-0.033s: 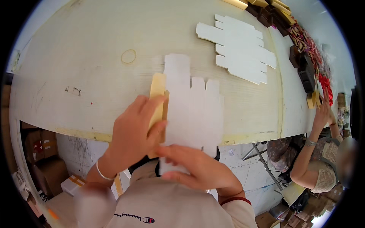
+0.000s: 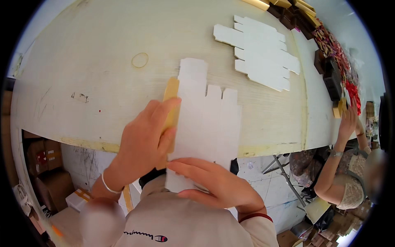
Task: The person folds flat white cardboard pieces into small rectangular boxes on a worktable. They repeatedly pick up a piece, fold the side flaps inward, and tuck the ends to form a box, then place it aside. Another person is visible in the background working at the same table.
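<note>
A flat cardboard box blank (image 2: 205, 119), white inside, lies across the table's near edge, its near end overhanging. Along its left side a gold panel (image 2: 171, 88) stands out, apparently folded up. My left hand (image 2: 144, 142) grips this panel, fingers over the top and thumb along the side by the white sheet. Over the near end rests my right hand (image 2: 216, 183), fingertips pressed together near the panel's lower end and thumb lower down on the flap. The blank's underside is hidden.
A stack of flat white box blanks (image 2: 261, 53) lies far right. A rubber band (image 2: 140, 60) sits left of centre on the table (image 2: 103, 86). Dark and gold boxes (image 2: 331, 78) and red ribbon-like material (image 2: 352, 94) line the right side, where another person's hands (image 2: 349, 123) work.
The near end of the blank has shifted slightly left. The gold panel now shows as one strip instead of two, and my right fingers lie flatter across the near end.
</note>
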`<state>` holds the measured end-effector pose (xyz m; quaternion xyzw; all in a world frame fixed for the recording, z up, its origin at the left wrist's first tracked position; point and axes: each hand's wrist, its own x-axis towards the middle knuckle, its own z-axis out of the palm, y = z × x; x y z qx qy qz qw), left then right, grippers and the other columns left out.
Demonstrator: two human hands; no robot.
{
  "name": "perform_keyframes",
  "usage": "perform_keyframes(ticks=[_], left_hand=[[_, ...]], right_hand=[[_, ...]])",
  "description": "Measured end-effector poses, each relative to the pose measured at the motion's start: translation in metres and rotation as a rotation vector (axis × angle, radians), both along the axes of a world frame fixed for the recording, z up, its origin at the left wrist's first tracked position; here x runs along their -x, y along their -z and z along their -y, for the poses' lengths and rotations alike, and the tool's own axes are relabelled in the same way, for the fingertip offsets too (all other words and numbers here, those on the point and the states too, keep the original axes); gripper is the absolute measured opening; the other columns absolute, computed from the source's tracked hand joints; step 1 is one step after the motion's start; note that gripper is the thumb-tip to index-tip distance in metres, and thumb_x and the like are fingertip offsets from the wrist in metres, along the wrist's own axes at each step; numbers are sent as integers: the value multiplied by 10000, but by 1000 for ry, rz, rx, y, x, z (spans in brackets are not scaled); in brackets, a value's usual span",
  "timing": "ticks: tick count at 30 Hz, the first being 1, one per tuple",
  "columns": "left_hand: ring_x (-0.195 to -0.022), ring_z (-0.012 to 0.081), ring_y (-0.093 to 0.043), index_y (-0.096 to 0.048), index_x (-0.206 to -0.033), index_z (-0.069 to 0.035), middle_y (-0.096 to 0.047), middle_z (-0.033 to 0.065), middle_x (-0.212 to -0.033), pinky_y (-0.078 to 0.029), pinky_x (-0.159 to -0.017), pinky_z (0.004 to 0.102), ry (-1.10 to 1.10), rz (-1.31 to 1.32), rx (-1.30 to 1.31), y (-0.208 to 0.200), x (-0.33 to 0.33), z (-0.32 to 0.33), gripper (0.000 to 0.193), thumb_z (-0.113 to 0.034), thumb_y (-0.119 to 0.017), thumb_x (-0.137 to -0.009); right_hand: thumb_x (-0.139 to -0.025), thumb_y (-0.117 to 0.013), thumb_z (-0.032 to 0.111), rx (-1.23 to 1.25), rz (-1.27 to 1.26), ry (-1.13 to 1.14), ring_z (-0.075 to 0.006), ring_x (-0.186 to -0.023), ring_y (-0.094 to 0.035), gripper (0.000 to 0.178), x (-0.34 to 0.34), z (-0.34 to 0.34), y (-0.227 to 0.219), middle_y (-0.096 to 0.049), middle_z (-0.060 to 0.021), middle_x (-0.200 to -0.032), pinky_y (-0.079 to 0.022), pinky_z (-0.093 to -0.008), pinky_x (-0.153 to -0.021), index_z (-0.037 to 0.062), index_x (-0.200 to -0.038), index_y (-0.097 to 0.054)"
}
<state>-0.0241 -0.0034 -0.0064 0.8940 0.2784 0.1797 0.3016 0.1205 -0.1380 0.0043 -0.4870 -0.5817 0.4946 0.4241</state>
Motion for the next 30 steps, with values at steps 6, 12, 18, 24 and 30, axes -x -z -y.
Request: perform_keyframes(ticks=[6,12,18,24,30], left_hand=[[-933,357,-609,-483,-1286,-126,-630,158,-1055,-485,-785,395,214,-162,69,-13,-16,-47,489,22,-590,-832],[-934,309,-581,-576,-1165,-84,-629,134,-983,-477,-762,363,458,-75,-310,-6,-47,-51,373,-58,-660,-802],[-819,297,-591,-640,-957,-42,-629,99,-902,-485,-726,373,437,-31,-30,-44,1,-23,323,-277,-755,-769],[-771,252,-584,-636,-933,-62,-627,72,-871,-473,-667,342,323,-49,-15,-7,22,-9,211,-157,-722,-765],[-871,226,-548,-634,-941,-89,-578,61,-1023,-464,-724,356,145,61,-621,10,-2,1,236,-118,-689,-714]], right_hand=[[-694,-757,164,-339,1037,105,-344,-1137,-544,491,-45,30,17,-552,-144,-1307,-457,-472,-949,73,-1163,-642],[-690,-674,17,-714,1002,284,-249,-871,-585,270,-28,22,49,-642,-101,-1023,-508,-368,-755,37,-959,-673],[-685,-655,6,-487,701,257,-261,-784,-544,175,-37,7,33,-552,-89,-836,-454,-364,-709,11,-855,-617],[-692,-712,24,-375,707,261,-265,-758,-540,198,-38,2,14,-560,-71,-861,-421,-363,-706,38,-869,-624],[-766,-639,42,-377,992,494,-245,-820,-557,234,-19,-4,31,-552,-100,-919,-431,-354,-740,32,-1000,-657]])
